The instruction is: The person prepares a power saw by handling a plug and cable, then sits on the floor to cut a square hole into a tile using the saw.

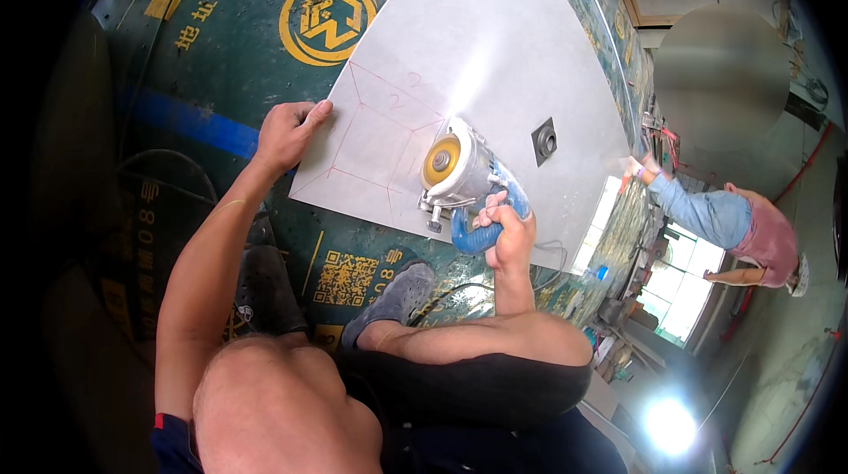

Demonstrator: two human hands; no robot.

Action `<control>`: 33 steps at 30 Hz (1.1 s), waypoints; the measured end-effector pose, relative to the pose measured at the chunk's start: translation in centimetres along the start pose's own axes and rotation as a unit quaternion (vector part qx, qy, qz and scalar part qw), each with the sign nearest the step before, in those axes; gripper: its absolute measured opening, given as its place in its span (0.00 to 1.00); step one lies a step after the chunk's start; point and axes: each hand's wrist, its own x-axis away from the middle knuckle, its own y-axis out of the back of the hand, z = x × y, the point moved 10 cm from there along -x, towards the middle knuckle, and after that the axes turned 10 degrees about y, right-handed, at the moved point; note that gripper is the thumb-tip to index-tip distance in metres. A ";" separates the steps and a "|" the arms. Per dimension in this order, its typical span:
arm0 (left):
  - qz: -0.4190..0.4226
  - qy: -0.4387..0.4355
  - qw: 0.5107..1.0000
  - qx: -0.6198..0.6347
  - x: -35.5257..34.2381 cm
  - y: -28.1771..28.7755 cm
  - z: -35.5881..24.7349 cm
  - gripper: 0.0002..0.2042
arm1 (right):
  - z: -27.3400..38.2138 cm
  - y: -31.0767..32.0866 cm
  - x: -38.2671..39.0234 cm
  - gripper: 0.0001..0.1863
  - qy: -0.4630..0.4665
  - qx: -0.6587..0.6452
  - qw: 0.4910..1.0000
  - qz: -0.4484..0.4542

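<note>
A large pale grey tile (495,23) lies over the floor covering before me, with red pencil-like lines and marks drawn on its near left part. My left hand (296,131) grips its left edge, thumb on top; the other fingers are partly hidden. In my right hand (511,231) is the blue handle of a handheld tile cutter (459,165). The cutter rests on its side on the tile or just over it, its yellow disc facing up and left. Whether the disc turns, I cannot tell. A small dark square floor drain (545,141) sits on the tile, right of the cutter.
Green printed protective sheeting (230,59) covers the floor, with a blue tape strip (199,123). A black cable (450,293) runs by my shoe (393,302). At the right, another person (742,218) in a pink top bends toward tools near the tile's edge. A bright lamp (671,425) shines lower right.
</note>
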 end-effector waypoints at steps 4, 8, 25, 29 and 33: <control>-0.007 -0.005 1.000 0.005 0.1 0.1 -0.1 0.30 | -0.1 0.1 0.1 0.10 0.000 0.000 1.000 -0.005; -0.004 0.004 1.000 -0.003 0.0 0.1 0.0 0.30 | -0.3 0.3 0.2 0.10 -0.008 -0.008 1.000 -0.014; 0.006 0.017 1.000 -0.010 -0.3 -0.2 0.5 0.32 | -0.5 0.5 1.1 0.10 0.001 0.004 1.000 -0.015; 0.008 0.014 1.000 -0.017 -0.3 -0.1 0.4 0.32 | -0.7 0.6 1.2 0.10 -0.003 0.004 1.000 -0.013; 0.008 0.012 1.000 -0.025 -0.3 0.0 0.2 0.32 | -0.8 0.7 1.4 0.10 -0.005 0.005 1.000 -0.012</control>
